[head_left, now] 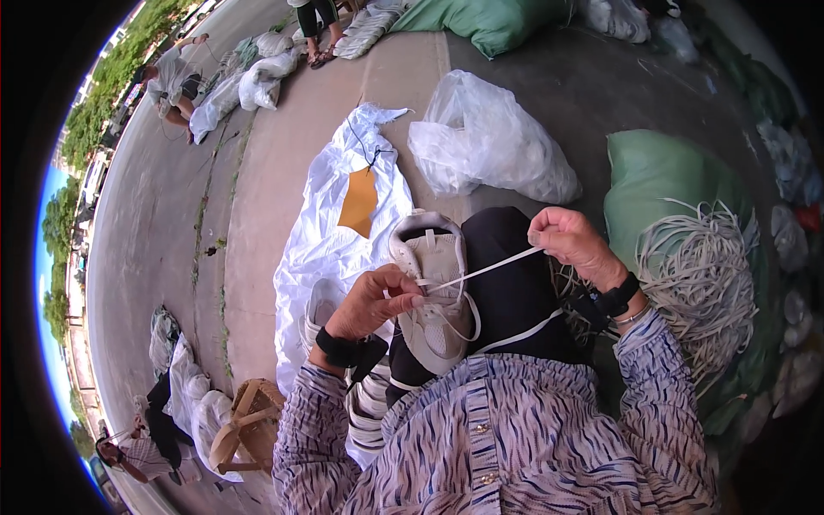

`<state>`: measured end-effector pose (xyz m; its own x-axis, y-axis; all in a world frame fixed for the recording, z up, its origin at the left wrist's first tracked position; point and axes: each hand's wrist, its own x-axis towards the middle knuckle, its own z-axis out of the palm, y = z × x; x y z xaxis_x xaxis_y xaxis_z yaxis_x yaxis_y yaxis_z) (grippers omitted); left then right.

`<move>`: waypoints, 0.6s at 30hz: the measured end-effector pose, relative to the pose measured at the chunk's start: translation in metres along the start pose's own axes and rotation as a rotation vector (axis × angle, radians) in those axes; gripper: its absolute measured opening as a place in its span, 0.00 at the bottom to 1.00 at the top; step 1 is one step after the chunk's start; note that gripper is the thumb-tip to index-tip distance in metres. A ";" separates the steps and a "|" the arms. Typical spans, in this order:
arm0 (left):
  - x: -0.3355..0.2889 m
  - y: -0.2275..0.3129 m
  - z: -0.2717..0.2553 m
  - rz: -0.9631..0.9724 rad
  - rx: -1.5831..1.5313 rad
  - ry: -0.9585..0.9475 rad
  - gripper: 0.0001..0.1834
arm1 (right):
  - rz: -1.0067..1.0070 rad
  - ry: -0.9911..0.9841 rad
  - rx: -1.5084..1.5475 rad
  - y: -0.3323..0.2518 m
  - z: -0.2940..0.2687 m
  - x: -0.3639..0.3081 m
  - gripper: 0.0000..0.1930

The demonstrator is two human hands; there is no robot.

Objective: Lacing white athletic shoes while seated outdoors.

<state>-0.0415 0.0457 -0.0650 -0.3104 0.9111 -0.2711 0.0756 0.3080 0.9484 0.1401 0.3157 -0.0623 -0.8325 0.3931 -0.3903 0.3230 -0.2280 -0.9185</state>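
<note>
A light beige sneaker point(435, 336) rests on my lap, its toe toward my body. My left hand point(378, 302) is closed at the sneaker's eyelets, thumb and fingers pinching the lace there. From that spot a pale flat shoelace point(491, 269) runs taut up to the right. My right hand point(577, 244) pinches its far part, raised clear of the shoe. Another loose lace end point(522, 336) lies over my dark trousers. Beside my right forearm, a big tangle of pale laces point(699, 275) sits on a green sack point(661, 167).
A white woven sack point(330, 240) with an orange-yellow tag point(358, 203) lies left, with another shoe point(323, 302) on it. Ahead is a translucent plastic bag point(489, 142). A woven stool point(251, 421) stands lower left. Other people point(176, 77) sit farther off among sacks.
</note>
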 end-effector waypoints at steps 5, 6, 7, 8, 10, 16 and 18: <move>-0.010 -0.016 0.024 0.068 0.033 0.311 0.10 | 0.107 -0.063 0.186 0.033 -0.036 -0.006 0.05; -0.012 -0.018 0.026 0.096 0.133 0.349 0.12 | 0.095 0.040 0.235 0.036 -0.039 -0.006 0.05; -0.012 -0.020 0.028 0.096 0.128 0.348 0.12 | 0.075 0.223 0.277 0.036 -0.040 -0.006 0.05; -0.013 -0.022 0.031 0.096 0.152 0.412 0.12 | 0.092 0.251 0.240 0.034 -0.040 -0.005 0.05; -0.017 -0.024 0.035 0.101 0.166 0.488 0.11 | 0.002 0.261 0.001 0.027 -0.034 -0.004 0.06; -0.042 -0.023 0.054 0.313 0.724 0.647 0.13 | -0.651 0.211 -0.658 0.008 0.035 -0.032 0.06; -0.045 -0.023 0.058 0.273 0.618 0.615 0.13 | -0.470 -0.094 -0.773 0.012 0.068 -0.045 0.09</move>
<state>0.0255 0.0130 -0.0840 -0.6446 0.7214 0.2530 0.6591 0.3568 0.6620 0.1507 0.2343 -0.0513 -0.9771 0.2124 0.0107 0.1244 0.6115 -0.7814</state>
